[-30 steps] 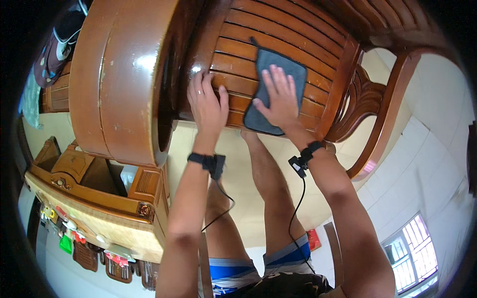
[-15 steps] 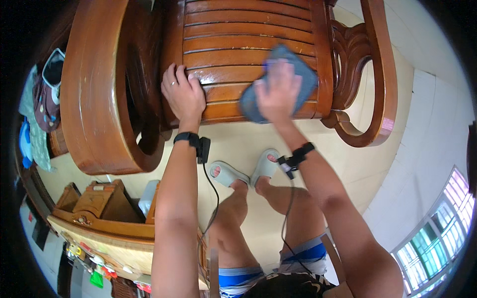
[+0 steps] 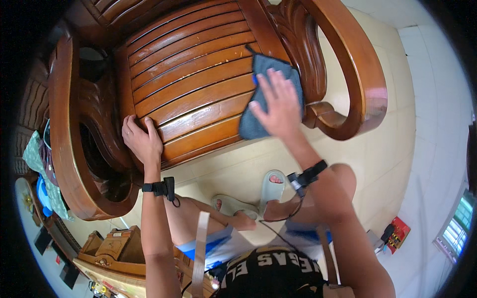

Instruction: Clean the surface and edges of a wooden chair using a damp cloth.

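Note:
A brown varnished wooden armchair [image 3: 191,94] with a slatted seat stands in front of me. My right hand [image 3: 279,110] lies on a dark grey-blue cloth [image 3: 252,123], fingers stretched and spread, pressing it against the right side of the seat. The cloth is spread out, with a small loop at its far corner. Part of it is hidden beneath the palm. At the seat's front left corner rests my left hand [image 3: 143,140], a ring on one finger, its thumb apart from the others. Nothing shows in it.
Curved armrests rise on the left [image 3: 63,119] and right [image 3: 365,94] of the seat. Folded fabrics [image 3: 39,156] lie at the far left. A carved wooden cabinet [image 3: 117,248] stands lower left. My slippered feet are on pale floor tiles [image 3: 387,164].
The view has turned, so the chair now appears tilted. My right hand and the cloth have moved to the seat's right edge. My left hand stays at the front left corner.

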`<state>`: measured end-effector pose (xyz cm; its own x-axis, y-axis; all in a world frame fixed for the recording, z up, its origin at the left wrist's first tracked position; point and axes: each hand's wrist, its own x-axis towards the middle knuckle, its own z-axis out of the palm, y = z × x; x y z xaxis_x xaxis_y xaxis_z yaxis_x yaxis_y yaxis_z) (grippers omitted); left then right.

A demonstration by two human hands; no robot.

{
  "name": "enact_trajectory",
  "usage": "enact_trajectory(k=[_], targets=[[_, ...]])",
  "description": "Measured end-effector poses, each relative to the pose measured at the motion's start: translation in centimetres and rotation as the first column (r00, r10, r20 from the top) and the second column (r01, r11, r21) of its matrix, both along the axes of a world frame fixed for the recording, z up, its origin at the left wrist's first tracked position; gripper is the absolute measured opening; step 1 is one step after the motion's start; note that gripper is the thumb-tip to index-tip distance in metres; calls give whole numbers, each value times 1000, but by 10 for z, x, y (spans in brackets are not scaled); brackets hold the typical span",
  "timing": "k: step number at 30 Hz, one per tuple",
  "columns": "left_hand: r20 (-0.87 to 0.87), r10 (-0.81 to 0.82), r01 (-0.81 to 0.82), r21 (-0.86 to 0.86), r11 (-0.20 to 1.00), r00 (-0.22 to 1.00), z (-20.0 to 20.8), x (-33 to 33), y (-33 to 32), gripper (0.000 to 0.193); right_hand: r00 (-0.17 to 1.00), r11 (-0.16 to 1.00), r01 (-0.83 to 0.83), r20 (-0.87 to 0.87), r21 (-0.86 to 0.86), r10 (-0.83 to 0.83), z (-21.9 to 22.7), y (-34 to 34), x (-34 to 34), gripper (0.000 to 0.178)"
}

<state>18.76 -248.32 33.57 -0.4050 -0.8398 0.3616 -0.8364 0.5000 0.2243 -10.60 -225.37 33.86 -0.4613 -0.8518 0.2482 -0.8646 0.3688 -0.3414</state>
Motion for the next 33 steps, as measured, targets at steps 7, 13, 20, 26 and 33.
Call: enact_trajectory(k=[7,13,20,26,33], targets=[[-40,17,-19,-48,999,999,-8,2,-2,40,986,989,146,-85,17,-144,-23,41,38,62],[-4,36,-36,-42,998,999,-3,4,-4,41,989,985,-88,-104,148,104,-8,-18,-9,70],[-40,65,-64,28,998,997,-2,15,-6,36,966,970,-229,-104,82,237,-25,-146,93,68],[-478,58,-2,116,993,876,-14,25,-9,33,866,867,-495,-114,-61,487,-22,-176,207,57],[-244,-167,151,-82,985,955,-4,67,76,26,762,759,-646,-114,-78,637,-6,-60,136,77]])
